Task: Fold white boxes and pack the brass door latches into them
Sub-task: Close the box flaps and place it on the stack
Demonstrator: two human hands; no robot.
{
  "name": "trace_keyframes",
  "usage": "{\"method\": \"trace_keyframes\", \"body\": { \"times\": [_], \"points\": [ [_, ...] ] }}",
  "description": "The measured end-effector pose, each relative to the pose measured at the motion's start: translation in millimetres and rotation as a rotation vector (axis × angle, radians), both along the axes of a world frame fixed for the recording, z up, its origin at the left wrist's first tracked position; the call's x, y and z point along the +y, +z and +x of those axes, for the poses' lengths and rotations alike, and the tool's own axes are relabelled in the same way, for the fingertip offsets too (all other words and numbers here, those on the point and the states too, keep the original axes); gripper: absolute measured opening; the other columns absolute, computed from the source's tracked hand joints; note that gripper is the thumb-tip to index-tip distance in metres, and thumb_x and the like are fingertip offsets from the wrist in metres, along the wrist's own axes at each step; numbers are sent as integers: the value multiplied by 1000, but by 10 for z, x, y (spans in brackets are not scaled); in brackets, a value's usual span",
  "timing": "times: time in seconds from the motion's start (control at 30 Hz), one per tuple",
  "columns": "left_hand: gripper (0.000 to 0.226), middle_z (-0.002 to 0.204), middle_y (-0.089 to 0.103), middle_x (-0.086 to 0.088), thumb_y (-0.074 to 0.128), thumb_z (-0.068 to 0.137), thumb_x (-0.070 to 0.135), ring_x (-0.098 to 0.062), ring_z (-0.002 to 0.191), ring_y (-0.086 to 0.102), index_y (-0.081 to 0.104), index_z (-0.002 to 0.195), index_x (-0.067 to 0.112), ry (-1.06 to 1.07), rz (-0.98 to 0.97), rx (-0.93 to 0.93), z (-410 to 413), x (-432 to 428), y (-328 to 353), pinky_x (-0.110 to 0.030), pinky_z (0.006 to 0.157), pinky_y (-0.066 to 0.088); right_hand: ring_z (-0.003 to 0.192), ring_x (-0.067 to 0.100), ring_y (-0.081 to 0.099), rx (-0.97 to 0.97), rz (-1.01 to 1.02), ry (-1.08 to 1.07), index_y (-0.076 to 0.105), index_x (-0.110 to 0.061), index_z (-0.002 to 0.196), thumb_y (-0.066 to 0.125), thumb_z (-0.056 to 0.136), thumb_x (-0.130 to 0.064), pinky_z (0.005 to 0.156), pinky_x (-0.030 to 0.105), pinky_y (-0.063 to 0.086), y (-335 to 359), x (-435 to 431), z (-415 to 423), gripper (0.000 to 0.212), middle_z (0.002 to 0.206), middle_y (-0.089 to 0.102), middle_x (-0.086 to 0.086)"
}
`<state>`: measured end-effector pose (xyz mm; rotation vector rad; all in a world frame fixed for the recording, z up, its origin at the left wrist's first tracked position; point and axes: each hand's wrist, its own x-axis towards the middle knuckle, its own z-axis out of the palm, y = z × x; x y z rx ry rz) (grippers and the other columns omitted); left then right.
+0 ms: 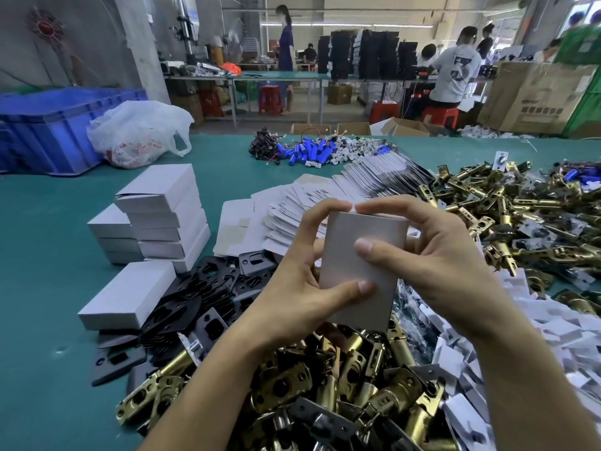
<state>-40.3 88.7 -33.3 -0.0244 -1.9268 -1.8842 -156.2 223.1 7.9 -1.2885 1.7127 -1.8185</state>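
1. Centrally, a white box [357, 268] is held upright in the air above the green table [48, 255], gripped by both hands.
2. On the left hand [292, 297], the thumb lies across the box's lower front, the index fingertip sits at its top edge, and the other fingers curl behind its left side.
3. On the right hand [439, 255], the thumb presses the middle of the box's front face. The index fingertip reaches the top edge, almost meeting the left one.
4. Below the box, nearest the person, lies a heap of brass door latches [341, 385]. A second latch heap [487, 203] spreads to the right of the box.
5. Left of the box stand stacked folded boxes [162, 216], with black plates [201, 288] between them and the box.
6. Behind the box, flat box blanks [309, 203] fan out in a row.
7. Whether the box holds a latch cannot be told.
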Motion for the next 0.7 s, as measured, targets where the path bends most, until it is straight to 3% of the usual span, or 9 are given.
{"method": "trace_keyframes", "body": {
  "times": [0.1, 0.27, 0.33, 0.43, 0.53, 0.63, 0.7],
  "points": [
    [64, 103, 72, -2, 72, 90, 16, -33, 81, 76, 42, 125, 60, 81, -40, 21, -2, -18, 18, -37, 51, 60, 78, 27, 75, -38, -67, -93, 71, -22, 102, 78, 67, -24, 59, 42, 62, -17, -53, 35, 36, 101, 70, 2],
    [49, 106, 70, 1, 63, 95, 32, -32, 84, 75, 39, 125, 62, 31, -20, -32, 10, 0, 32, -32, 52, 59, 67, 23, 74, -55, -89, -111, 74, -17, 95, 76, 68, -18, 59, 37, 62, -40, -61, 10, 27, 82, 75, 0],
    [46, 100, 71, 5, 63, 95, 33, -31, 81, 76, 41, 125, 60, 25, -4, -65, 26, -8, 47, -35, 47, 58, 64, 20, 70, -53, -85, -119, 75, -16, 95, 73, 71, -22, 57, 34, 61, -33, -39, -19, 25, 78, 74, 0],
    [50, 100, 70, 1, 66, 96, 32, -35, 83, 75, 41, 130, 59, 42, 23, -95, 36, -25, 68, -45, 46, 58, 70, 20, 71, -23, 8, -104, 74, -26, 103, 68, 72, -37, 53, 33, 60, -13, 0, -50, 33, 90, 72, 0],
    [60, 111, 70, -6, 71, 87, 39, -32, 89, 75, 39, 130, 67, 146, -5, -87, 8, -41, 66, -42, 57, 62, 74, 26, 73, -59, 67, -81, 70, -36, 110, 67, 73, -38, 53, 36, 60, -23, -5, -63, 37, 95, 72, 7],
    [70, 122, 70, -8, 81, 72, 46, -30, 96, 75, 43, 128, 62, 215, 48, -107, -15, -92, 60, -48, 77, 63, 70, 24, 72, -141, 0, -140, 69, -29, 111, 68, 75, -33, 51, 37, 58, -16, -17, -60, 36, 90, 71, 13],
    [61, 117, 71, -5, 80, 65, 50, -26, 93, 76, 53, 120, 55, 228, 1, -145, -5, -98, 61, -46, 76, 63, 69, 22, 73, -181, -33, -188, 67, -27, 112, 68, 78, -32, 51, 37, 58, -20, -20, -61, 34, 88, 72, 10]
  ]
}}
